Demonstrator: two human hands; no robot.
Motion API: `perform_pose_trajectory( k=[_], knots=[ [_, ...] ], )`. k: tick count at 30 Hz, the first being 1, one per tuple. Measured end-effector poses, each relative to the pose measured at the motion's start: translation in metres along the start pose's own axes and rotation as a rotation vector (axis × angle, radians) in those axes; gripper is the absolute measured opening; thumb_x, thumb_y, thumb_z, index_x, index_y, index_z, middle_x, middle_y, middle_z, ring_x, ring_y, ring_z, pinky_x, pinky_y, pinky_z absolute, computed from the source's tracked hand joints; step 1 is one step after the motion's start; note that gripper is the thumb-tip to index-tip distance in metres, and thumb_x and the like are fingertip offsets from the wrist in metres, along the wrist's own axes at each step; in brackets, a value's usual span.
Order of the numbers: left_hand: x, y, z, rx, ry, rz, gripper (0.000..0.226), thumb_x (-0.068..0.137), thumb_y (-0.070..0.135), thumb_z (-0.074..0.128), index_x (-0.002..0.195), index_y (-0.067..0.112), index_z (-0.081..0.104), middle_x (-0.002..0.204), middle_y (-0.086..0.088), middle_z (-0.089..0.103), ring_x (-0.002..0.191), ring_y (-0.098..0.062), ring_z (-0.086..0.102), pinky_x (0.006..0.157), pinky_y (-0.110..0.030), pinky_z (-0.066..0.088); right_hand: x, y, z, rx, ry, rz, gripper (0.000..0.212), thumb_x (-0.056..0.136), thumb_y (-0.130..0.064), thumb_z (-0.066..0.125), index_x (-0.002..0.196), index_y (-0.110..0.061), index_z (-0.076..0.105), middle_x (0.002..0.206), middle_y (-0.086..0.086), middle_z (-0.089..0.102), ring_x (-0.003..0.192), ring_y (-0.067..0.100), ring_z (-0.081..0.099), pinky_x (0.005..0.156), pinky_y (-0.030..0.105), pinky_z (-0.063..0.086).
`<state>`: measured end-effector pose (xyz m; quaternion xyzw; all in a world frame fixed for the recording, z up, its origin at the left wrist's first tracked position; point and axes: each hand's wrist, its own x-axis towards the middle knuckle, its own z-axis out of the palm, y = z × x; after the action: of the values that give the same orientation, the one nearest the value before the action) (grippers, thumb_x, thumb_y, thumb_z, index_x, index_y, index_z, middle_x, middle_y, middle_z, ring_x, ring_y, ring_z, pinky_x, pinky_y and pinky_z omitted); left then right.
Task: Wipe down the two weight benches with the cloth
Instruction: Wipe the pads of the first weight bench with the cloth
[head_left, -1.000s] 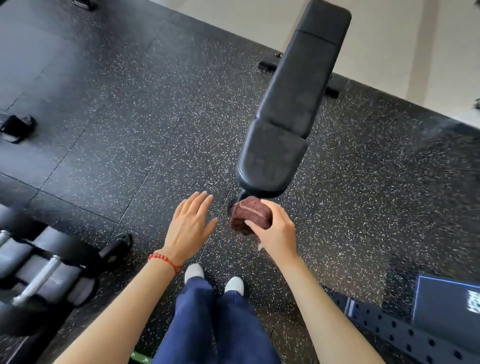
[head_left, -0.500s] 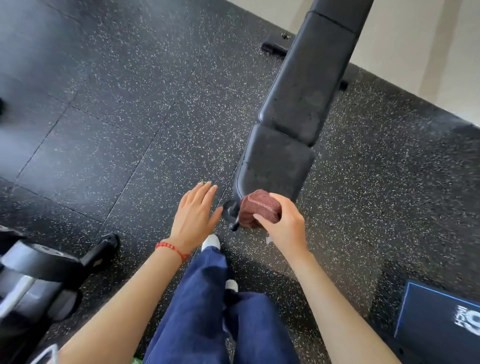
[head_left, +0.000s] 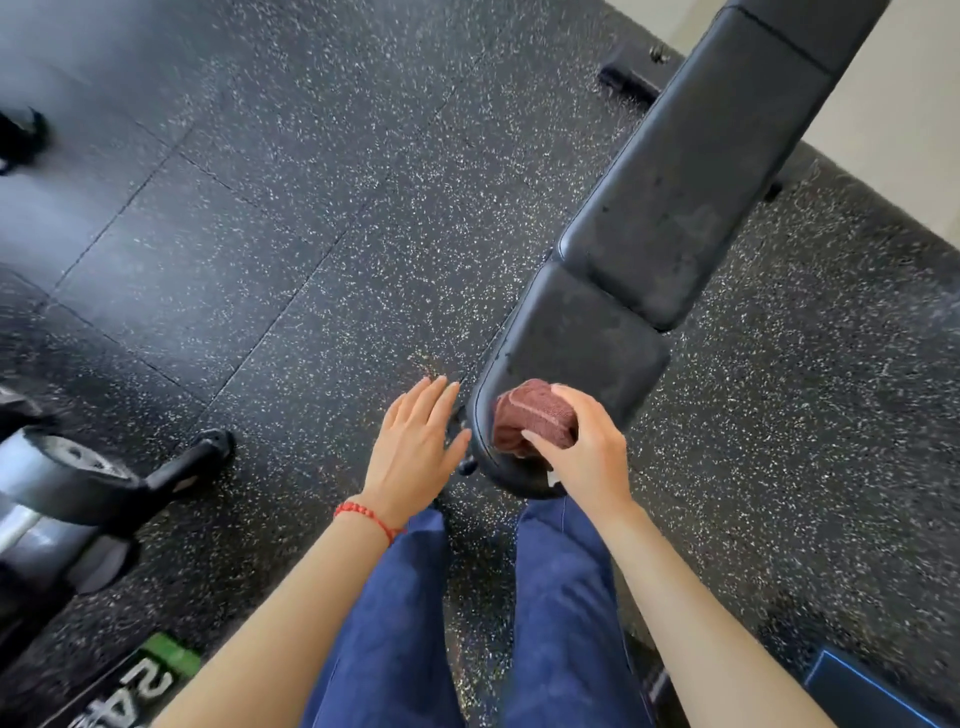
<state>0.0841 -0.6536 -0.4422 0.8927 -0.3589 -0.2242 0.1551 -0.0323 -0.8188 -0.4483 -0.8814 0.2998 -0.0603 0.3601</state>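
Note:
A black padded weight bench (head_left: 675, 218) runs from just in front of my legs up to the top right, its seat pad nearest me. My right hand (head_left: 587, 457) grips a bunched dark red cloth (head_left: 530, 415) at the near end of the seat pad. My left hand (head_left: 415, 447) hovers flat with fingers straight, just left of the seat's near end, holding nothing. Only one bench pad is clearly in view.
Black speckled rubber floor tiles (head_left: 260, 234) spread to the left. Grey and black gym equipment with a black foot (head_left: 72, 483) sits at the lower left. A blue-edged dark box (head_left: 862, 696) lies at the lower right. Pale flooring (head_left: 904, 104) shows at the top right.
I have stepped closer to the bench. My right hand has carried the cloth forward onto the near end of the seat pad; my left hand has stayed flat beside it.

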Motion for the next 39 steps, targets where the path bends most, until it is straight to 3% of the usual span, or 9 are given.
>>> perform_pose_trajectory(
  k=[3,8,11,14,18,23,28,39],
  knots=[
    [0.003,0.013,0.02,-0.003,0.042,-0.095,0.052,0.082,0.019,0.07,0.126,-0.003,0.053,0.131,-0.021,0.053,0.124,-0.038,0.046,0.102,-0.049,0.036,0.014,0.025,0.0,0.02,-0.083,-0.024,0.056,0.068,-0.014,0.085,0.117,-0.002,0.061,0.118,0.011,0.062,0.11,0.028,0.058,0.096,0.018,0.034],
    [0.005,0.038,0.062,-0.065,0.104,-0.26,0.051,0.082,0.019,0.067,0.125,-0.005,0.053,0.129,-0.022,0.054,0.121,-0.04,0.049,0.098,-0.052,0.041,0.029,0.059,-0.004,0.095,-0.168,-0.009,0.057,0.071,-0.017,0.083,0.121,-0.007,0.059,0.124,0.007,0.06,0.116,0.024,0.054,0.1,0.025,0.036],
    [0.006,0.05,0.083,-0.086,0.139,-0.345,0.053,0.084,0.025,0.056,0.127,-0.006,0.051,0.13,-0.024,0.052,0.121,-0.04,0.048,0.098,-0.05,0.041,0.032,0.07,0.0,0.157,-0.17,-0.01,0.058,0.07,-0.018,0.084,0.122,-0.009,0.058,0.123,0.004,0.06,0.116,0.017,0.052,0.101,0.025,0.037],
    [0.011,0.056,0.101,-0.113,0.167,-0.394,0.056,0.087,0.029,0.039,0.127,-0.007,0.049,0.131,-0.026,0.05,0.121,-0.041,0.048,0.098,-0.05,0.041,0.029,0.075,0.013,0.152,-0.145,-0.137,0.055,0.07,-0.024,0.081,0.117,-0.005,0.06,0.118,0.008,0.063,0.113,0.014,0.051,0.099,0.027,0.038],
    [0.017,0.058,0.126,-0.148,0.201,-0.418,0.055,0.09,0.025,0.032,0.129,-0.012,0.044,0.136,-0.029,0.043,0.123,-0.042,0.046,0.099,-0.051,0.04,0.024,0.086,0.038,0.089,-0.052,-0.287,0.051,0.075,-0.03,0.077,0.115,-0.004,0.06,0.12,0.012,0.062,0.116,0.025,0.054,0.104,0.037,0.039],
    [0.022,0.049,0.143,-0.186,0.292,-0.398,0.053,0.093,0.023,0.031,0.134,-0.01,0.036,0.143,-0.026,0.035,0.132,-0.035,0.034,0.107,-0.042,0.027,0.044,0.095,0.062,0.042,0.041,-0.424,0.045,0.076,-0.03,0.069,0.114,-0.012,0.051,0.115,0.012,0.064,0.115,0.024,0.054,0.104,0.038,0.038],
    [0.025,0.046,0.147,-0.191,0.328,-0.36,0.052,0.092,0.019,0.033,0.134,-0.012,0.035,0.143,-0.027,0.033,0.134,-0.033,0.027,0.107,-0.045,0.025,0.061,0.099,0.072,0.005,0.104,-0.522,0.042,0.079,-0.03,0.069,0.112,-0.011,0.052,0.11,0.012,0.066,0.109,0.023,0.056,0.1,0.036,0.041],
    [0.026,0.045,0.15,-0.152,0.339,-0.363,0.053,0.091,0.018,0.033,0.133,-0.013,0.036,0.143,-0.028,0.033,0.134,-0.033,0.026,0.109,-0.044,0.023,0.116,0.084,0.09,-0.045,0.141,-0.485,0.036,0.078,-0.029,0.068,0.101,-0.002,0.065,0.101,0.01,0.068,0.095,0.03,0.064,0.092,0.043,0.046]
  ],
)
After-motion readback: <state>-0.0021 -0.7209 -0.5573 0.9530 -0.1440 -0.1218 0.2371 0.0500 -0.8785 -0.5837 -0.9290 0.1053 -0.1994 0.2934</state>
